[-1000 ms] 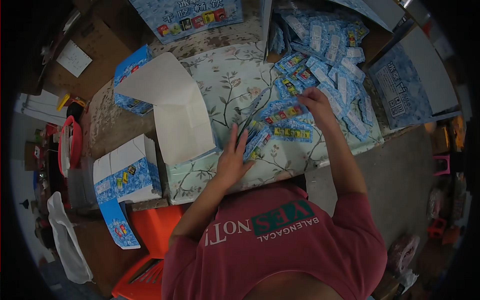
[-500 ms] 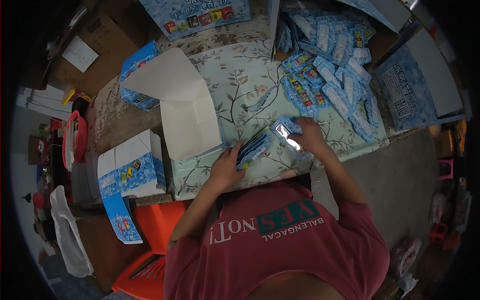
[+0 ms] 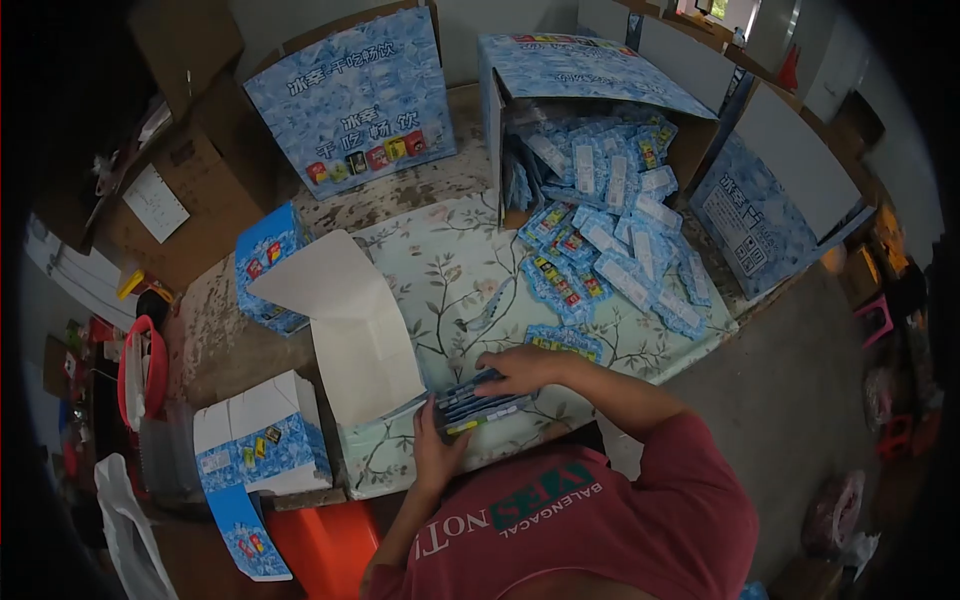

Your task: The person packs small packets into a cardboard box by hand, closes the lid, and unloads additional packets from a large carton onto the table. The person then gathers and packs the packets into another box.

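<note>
A stack of blue sachets (image 3: pixel 484 404) stands on edge near the table's front, beside the open white box (image 3: pixel 365 325). My left hand (image 3: pixel 436 447) is wrapped round the left end of the stack. From the upper right, my right hand (image 3: pixel 519 370) presses its fingers on the same stack. One blue sachet strip (image 3: pixel 564 342) lies flat just beyond my right wrist. Farther back, a loose pile of sachets (image 3: pixel 640 245) spills out of a large carton (image 3: pixel 600 75) lying on its side.
A blue box (image 3: pixel 272 268) stands behind the open one, and a white and blue box (image 3: pixel 262 435) is at the left front. Printed cartons stand at the back (image 3: pixel 350 100) and right (image 3: pixel 765 200). A red chair (image 3: pixel 325 550) is below the table's edge.
My right hand has come left from the sachets on the right to the stack at my left hand. The strip it held now appears in the stack. The view has tilted up.
</note>
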Demonstrator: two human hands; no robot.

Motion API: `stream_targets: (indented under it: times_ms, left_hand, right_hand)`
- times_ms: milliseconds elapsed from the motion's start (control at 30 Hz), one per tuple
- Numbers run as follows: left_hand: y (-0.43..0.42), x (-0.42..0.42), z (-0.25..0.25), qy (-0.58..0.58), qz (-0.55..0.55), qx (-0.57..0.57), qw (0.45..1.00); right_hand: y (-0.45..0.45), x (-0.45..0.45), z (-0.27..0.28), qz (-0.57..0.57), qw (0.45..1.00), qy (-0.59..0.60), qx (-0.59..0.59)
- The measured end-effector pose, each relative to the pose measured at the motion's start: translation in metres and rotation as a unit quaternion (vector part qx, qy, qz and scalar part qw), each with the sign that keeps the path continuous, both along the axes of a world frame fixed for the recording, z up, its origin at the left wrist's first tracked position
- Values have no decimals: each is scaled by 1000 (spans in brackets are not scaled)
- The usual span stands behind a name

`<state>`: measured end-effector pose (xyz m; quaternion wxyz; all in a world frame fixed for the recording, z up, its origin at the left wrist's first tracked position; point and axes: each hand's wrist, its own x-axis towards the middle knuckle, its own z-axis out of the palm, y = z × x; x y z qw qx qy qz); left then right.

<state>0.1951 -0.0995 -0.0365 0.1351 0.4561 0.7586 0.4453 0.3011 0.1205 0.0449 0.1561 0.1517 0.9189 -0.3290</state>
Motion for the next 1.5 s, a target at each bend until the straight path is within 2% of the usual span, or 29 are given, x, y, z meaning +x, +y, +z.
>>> stream_targets:
  times_ms: [33,100,167,200,400,433,567,633,733,800,867,933,967,1000,1033,1067,1100,1133,1167,1200,1233,1267,1333,1367,1400,1433,1467,1500]
  left_hand:
    - [7,1,-9,-1,-2,1,1000]
    - [16,11,-31,-104,9,99,990]
    - [31,21,-32,-91,0,77,993]
    - [40,24,-30,-75,-6,57,996]
    - [48,19,-19,-88,-55,39,994]
    - [48,16,-18,-84,-87,48,991]
    - [53,22,-15,-153,-64,30,986]
    - [64,26,-18,-119,-44,61,990]
    - [69,21,-21,-77,-69,69,992]
    - [62,13,-14,-116,-89,89,985]
    - [46,0,8,-30,-106,63,992]
    - [21,-14,27,-32,-74,116,990]
    - [9,-26,36,63,2,183,981]
    - [0,-36,44,156,81,244,954]
    - [-1,-46,49,157,86,245,953]
    - [1,-59,54,130,225,259,930]
    - [-2,-73,58,106,361,266,888]
    - [-10,-91,45,119,369,262,883]
    - [-17,-111,19,-126,327,219,911]
    - [-24,-125,8,-365,262,166,878]
    - [-15,-113,29,-406,264,162,860]
    - [-11,-109,35,-397,279,168,858]
    - [-8,-103,49,-396,298,175,850]
    - [-6,-104,48,-392,304,181,849]
    - [-6,-105,43,-385,302,188,851]
    - [-4,-106,38,-380,299,195,853]
    - [-3,-106,33,-367,275,200,866]
    - [-2,-106,28,-370,279,199,863]
  right_hand:
    - [-5,8,8,16,999,28,6]
    - [-9,19,4,33,998,50,6]
    - [-13,23,-11,68,990,106,62]
    - [-14,26,-13,76,990,103,51]
    - [-29,34,-23,0,984,82,157]
    - [-32,32,-23,18,986,83,146]
    - [-28,35,-22,-14,983,106,151]
    - [-25,32,-10,-65,984,84,146]
    - [-28,34,-19,-59,978,106,170]
    - [-22,31,-19,-66,981,91,157]
    - [-17,31,-21,-77,984,78,141]
    - [-6,30,-19,-139,983,67,97]
    - [-1,28,-13,-141,983,66,101]
    - [3,25,-1,-187,979,80,17]
    - [6,19,11,-227,967,93,-68]
    - [6,8,26,-219,969,96,-70]
    - [0,-9,42,-197,953,201,-109]
    - [-9,-29,51,-173,924,304,-152]
    - [-18,-53,53,-162,923,310,-162]
    - [-27,-79,58,-138,907,366,-158]
    - [-34,-101,62,-115,887,420,-151]
    - [-38,-119,64,-104,885,426,-154]
    - [-46,-148,57,-115,945,192,-238]
    - [-44,-156,47,-49,971,197,-126]
    - [-42,-161,27,-41,971,197,-127]
    - [-39,-165,5,71,985,157,14]
    - [-39,-168,-7,179,965,111,154]
    - [-41,-171,-3,183,965,107,152]
